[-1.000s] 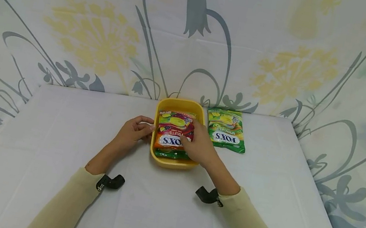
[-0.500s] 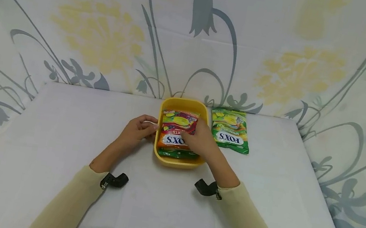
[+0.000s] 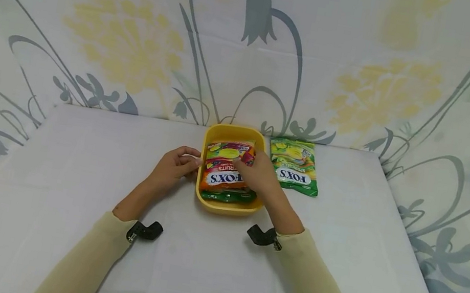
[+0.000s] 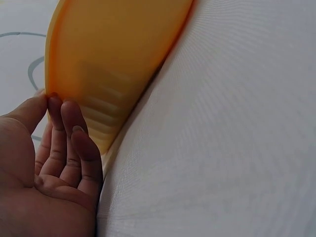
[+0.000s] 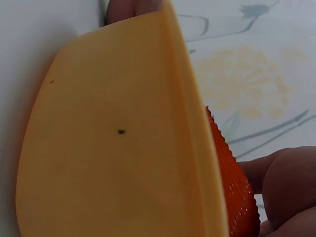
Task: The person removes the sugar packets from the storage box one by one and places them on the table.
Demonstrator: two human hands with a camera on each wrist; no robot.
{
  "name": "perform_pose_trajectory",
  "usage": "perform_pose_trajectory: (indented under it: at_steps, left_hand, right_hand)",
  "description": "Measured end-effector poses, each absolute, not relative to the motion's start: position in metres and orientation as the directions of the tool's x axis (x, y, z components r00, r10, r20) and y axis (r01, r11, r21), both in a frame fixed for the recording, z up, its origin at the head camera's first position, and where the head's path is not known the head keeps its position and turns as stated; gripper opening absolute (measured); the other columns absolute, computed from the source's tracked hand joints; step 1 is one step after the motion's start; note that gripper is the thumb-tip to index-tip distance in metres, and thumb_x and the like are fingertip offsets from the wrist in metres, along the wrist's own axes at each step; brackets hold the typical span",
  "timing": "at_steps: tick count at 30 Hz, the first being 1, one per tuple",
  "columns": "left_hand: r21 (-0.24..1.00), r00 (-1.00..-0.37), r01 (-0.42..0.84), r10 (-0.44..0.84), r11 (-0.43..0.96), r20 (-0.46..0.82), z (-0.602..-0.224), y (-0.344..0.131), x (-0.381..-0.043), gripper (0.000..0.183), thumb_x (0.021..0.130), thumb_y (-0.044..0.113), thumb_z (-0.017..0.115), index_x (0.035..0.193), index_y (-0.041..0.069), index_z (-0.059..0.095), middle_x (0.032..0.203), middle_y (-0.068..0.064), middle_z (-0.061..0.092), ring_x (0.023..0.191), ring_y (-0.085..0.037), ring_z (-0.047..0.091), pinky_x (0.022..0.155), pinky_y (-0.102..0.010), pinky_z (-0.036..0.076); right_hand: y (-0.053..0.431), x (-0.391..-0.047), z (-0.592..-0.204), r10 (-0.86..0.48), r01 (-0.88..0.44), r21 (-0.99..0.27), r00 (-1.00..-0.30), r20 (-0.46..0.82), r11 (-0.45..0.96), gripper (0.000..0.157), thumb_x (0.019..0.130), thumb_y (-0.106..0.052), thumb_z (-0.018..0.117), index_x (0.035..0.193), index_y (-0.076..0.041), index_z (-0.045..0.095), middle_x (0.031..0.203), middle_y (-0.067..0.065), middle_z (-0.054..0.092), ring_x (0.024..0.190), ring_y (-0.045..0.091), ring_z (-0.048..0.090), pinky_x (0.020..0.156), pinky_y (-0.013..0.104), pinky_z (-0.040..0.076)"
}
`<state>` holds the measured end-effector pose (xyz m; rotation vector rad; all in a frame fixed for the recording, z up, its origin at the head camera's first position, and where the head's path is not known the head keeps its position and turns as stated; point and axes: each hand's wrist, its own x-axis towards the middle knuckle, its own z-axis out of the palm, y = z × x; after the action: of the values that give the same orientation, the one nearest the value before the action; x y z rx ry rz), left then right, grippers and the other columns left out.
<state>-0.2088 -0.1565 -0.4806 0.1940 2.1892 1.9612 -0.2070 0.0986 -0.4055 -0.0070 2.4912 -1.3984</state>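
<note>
A yellow plastic tub (image 3: 226,211) stands at the back middle of the table. My left hand (image 3: 172,167) pinches its left rim between thumb and fingertips, as the left wrist view shows on the tub wall (image 4: 108,49). Inside the tub, my right hand (image 3: 263,176) grips the right side of a red and orange Fox's fruits candy bag (image 3: 221,166), thumb on top. Under it shows the end of a green bag (image 3: 226,196). In the right wrist view, the candy bag's serrated edge (image 5: 236,190) sticks up past the tub's rim beside my right hand (image 5: 291,190).
A green Fox's candy bag (image 3: 296,170) lies on the table right beside the tub. A white cloth covers the table (image 3: 195,274). Flower-printed cloth (image 3: 130,46) rises behind and along both sides.
My right hand has shifted slightly, and the red candy bag has turned a little, its printed lettering now slanting. My left hand keeps its hold on the tub's rim. The head view has shifted slightly.
</note>
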Motion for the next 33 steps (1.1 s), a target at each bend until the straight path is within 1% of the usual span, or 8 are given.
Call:
perform_pose_trajectory:
  at_steps: [2, 4, 7, 11, 17, 22, 28, 33]
  left_hand:
    - [0.993, -0.971, -0.03, 0.233, 0.113, -0.056, -0.481, -0.156, -0.209, 0.038, 0.108, 0.025, 0.066, 0.135, 0.0, 0.056, 0.104, -0.005, 0.076, 0.084, -0.016, 0.07, 0.08, -0.025, 0.058]
    - [0.993, -0.971, -0.029, 0.234, 0.116, -0.056, -0.482, -0.157, -0.21, 0.039, 0.108, 0.026, 0.066, 0.136, 0.0, 0.056, 0.105, -0.006, 0.076, 0.084, -0.017, 0.07, 0.08, -0.026, 0.058]
    - [0.992, -0.971, -0.035, 0.229, 0.121, -0.062, -0.482, -0.157, -0.21, 0.04, 0.108, 0.027, 0.066, 0.136, 0.001, 0.056, 0.104, -0.007, 0.076, 0.085, -0.018, 0.069, 0.08, -0.025, 0.058]
    - [0.992, -0.972, -0.041, 0.223, 0.121, -0.068, -0.482, -0.157, -0.209, 0.04, 0.108, 0.026, 0.066, 0.136, 0.0, 0.056, 0.103, -0.006, 0.076, 0.083, -0.017, 0.069, 0.078, -0.025, 0.058]
    - [0.995, -0.973, -0.037, 0.224, 0.092, -0.057, -0.481, -0.156, -0.208, 0.035, 0.108, 0.022, 0.066, 0.134, 0.0, 0.057, 0.099, -0.003, 0.076, 0.081, -0.015, 0.068, 0.077, -0.024, 0.058]
    - [0.996, -0.973, -0.033, 0.227, 0.084, -0.051, -0.48, -0.155, -0.207, 0.034, 0.108, 0.022, 0.066, 0.133, 0.0, 0.057, 0.099, -0.002, 0.076, 0.081, -0.014, 0.069, 0.077, -0.024, 0.058]
    - [0.997, -0.972, -0.031, 0.231, 0.068, -0.045, -0.48, -0.156, -0.206, 0.035, 0.108, 0.02, 0.066, 0.134, -0.001, 0.056, 0.097, -0.001, 0.076, 0.081, -0.014, 0.069, 0.076, -0.025, 0.058]
    - [0.997, -0.972, -0.027, 0.231, 0.069, -0.042, -0.479, -0.155, -0.206, 0.035, 0.108, 0.02, 0.066, 0.134, -0.001, 0.056, 0.095, 0.001, 0.076, 0.081, -0.015, 0.069, 0.076, -0.025, 0.057]
  right_hand:
    - [0.098, -0.206, -0.407, -0.146, 0.086, -0.827, -0.969, -0.199, 0.555, 0.062, 0.104, -0.028, 0.069, 0.154, -0.004, 0.041, 0.137, 0.019, 0.062, 0.119, 0.034, 0.064, 0.104, 0.049, 0.055]
    - [0.098, -0.206, -0.409, -0.152, 0.036, -0.81, -0.977, -0.152, 0.585, 0.067, 0.103, -0.025, 0.07, 0.157, -0.004, 0.037, 0.141, 0.021, 0.06, 0.124, 0.036, 0.063, 0.108, 0.051, 0.052]
    - [0.097, -0.206, -0.41, -0.149, 0.005, -0.796, -0.982, -0.119, 0.606, 0.074, 0.102, -0.023, 0.072, 0.16, -0.001, 0.032, 0.144, 0.023, 0.058, 0.126, 0.038, 0.062, 0.109, 0.052, 0.052]
    - [0.097, -0.205, -0.409, -0.127, 0.014, -0.805, -0.986, -0.11, 0.593, 0.078, 0.1, -0.021, 0.075, 0.161, 0.002, 0.031, 0.146, 0.024, 0.055, 0.128, 0.039, 0.06, 0.11, 0.052, 0.051]
    - [0.099, -0.206, -0.408, -0.117, 0.01, -0.815, -0.988, -0.095, 0.579, 0.076, 0.099, -0.018, 0.075, 0.16, 0.002, 0.033, 0.146, 0.024, 0.054, 0.128, 0.038, 0.059, 0.11, 0.052, 0.051]
    - [0.104, -0.206, -0.404, -0.104, 0.022, -0.827, -0.99, -0.096, 0.562, 0.074, 0.1, -0.018, 0.075, 0.16, -0.002, 0.035, 0.148, 0.023, 0.054, 0.129, 0.038, 0.06, 0.108, 0.052, 0.053]
    - [0.114, -0.208, -0.395, -0.095, 0.043, -0.863, -0.99, -0.104, 0.503, 0.075, 0.099, -0.016, 0.075, 0.16, -0.003, 0.033, 0.15, 0.025, 0.054, 0.129, 0.039, 0.062, 0.104, 0.051, 0.055]
    - [0.124, -0.212, -0.389, -0.081, 0.067, -0.894, -0.99, -0.114, 0.444, 0.074, 0.099, -0.012, 0.074, 0.161, -0.004, 0.033, 0.149, 0.026, 0.054, 0.125, 0.039, 0.064, 0.101, 0.05, 0.057]
